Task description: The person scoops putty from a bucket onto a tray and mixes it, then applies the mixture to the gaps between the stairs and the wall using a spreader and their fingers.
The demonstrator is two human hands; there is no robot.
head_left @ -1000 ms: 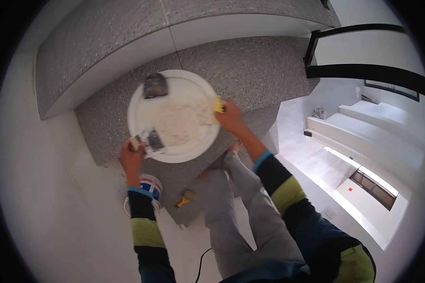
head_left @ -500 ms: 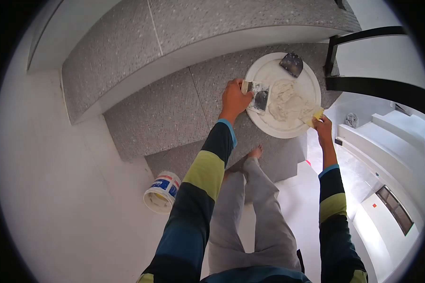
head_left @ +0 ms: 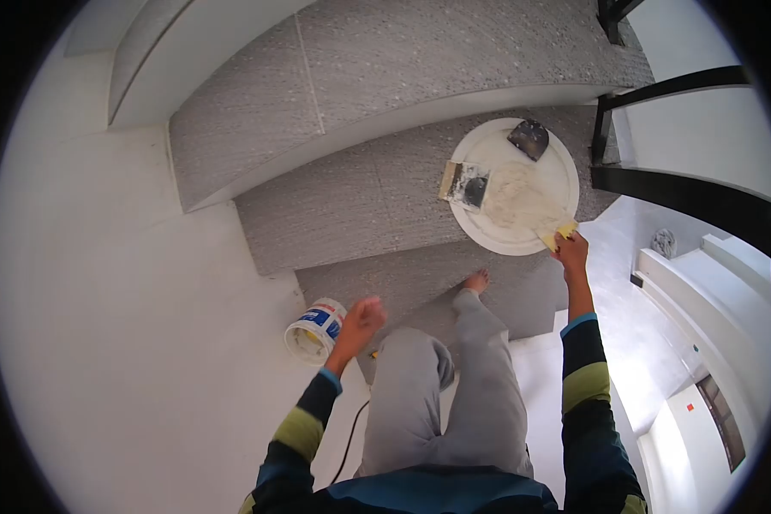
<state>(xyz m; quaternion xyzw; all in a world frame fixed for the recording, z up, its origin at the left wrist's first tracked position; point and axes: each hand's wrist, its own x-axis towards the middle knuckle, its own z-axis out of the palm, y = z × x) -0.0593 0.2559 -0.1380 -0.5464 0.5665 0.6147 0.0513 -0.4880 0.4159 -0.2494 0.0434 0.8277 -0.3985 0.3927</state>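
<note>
My right hand (head_left: 571, 249) grips a yellow putty spreader (head_left: 552, 237) at the lower right rim of a round white tray (head_left: 510, 244). Pale wet putty (head_left: 522, 195) is spread over the middle of that tray. A putty-smeared scraper (head_left: 466, 186) lies across its left rim, its handle end sticking out. Another dark scraper (head_left: 528, 139) rests near the tray's top edge. My left hand (head_left: 361, 321) hangs in the air beside a white bucket (head_left: 308, 337), away from the tray; its fingers are smeared by motion.
The tray stands on a grey speckled stair step (head_left: 343, 206), with a higher step (head_left: 454, 51) above it. Black railing (head_left: 685, 184) runs along the right, over a drop to lower white stairs. My bare foot (head_left: 477, 280) is on the step below. A dark cable (head_left: 348, 441) lies by my leg.
My left hand has let go of the scraper on the tray and moved down and left toward the bucket. My right hand has shifted slightly down and left with the spreader.
</note>
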